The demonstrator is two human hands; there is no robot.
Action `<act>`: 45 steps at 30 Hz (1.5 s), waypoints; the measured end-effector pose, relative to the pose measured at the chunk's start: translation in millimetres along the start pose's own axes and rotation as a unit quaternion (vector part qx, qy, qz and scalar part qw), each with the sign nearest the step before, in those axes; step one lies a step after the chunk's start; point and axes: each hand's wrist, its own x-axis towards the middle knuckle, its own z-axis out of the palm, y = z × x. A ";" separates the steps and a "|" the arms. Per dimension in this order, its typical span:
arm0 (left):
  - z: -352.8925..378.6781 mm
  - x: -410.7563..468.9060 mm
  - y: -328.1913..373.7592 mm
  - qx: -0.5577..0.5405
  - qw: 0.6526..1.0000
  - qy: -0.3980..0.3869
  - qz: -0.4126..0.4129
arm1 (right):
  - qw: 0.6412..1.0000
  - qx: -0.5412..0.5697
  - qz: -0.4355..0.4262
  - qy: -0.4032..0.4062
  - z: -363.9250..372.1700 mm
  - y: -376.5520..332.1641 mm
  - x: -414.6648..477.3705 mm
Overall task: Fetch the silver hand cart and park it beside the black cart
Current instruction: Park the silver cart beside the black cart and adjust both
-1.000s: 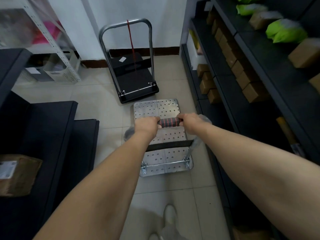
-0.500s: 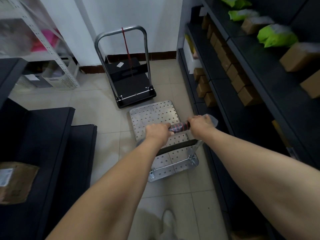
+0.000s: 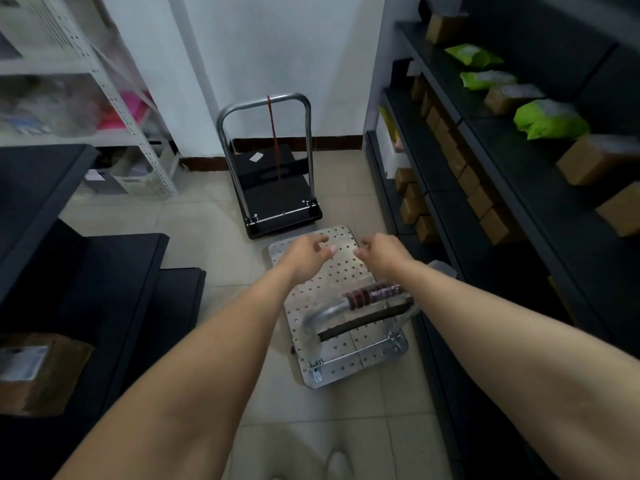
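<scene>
Now left grip and right grip have released the silver cart.

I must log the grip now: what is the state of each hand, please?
Left hand: open, holds nothing, off the cart handle.
Right hand: open, holds nothing, also off the handle.

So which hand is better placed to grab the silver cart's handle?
Probably the right hand: the handle's grip runs just under its forearm, while the left hand hovers off to the side.
</scene>
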 end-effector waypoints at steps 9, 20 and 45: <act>-83.0 -5.0 5.8 -0.133 0.984 0.098 0.069 | 0.967 0.224 -0.089 0.083 -5.7 -86.8 4.4; -213.5 22.2 -29.3 -0.151 0.971 0.131 0.134 | 0.940 0.271 -0.105 0.179 13.8 -208.1 49.3; -347.2 143.4 -57.2 -0.203 0.950 0.180 0.155 | 0.927 0.281 -0.165 0.187 9.2 -347.3 191.4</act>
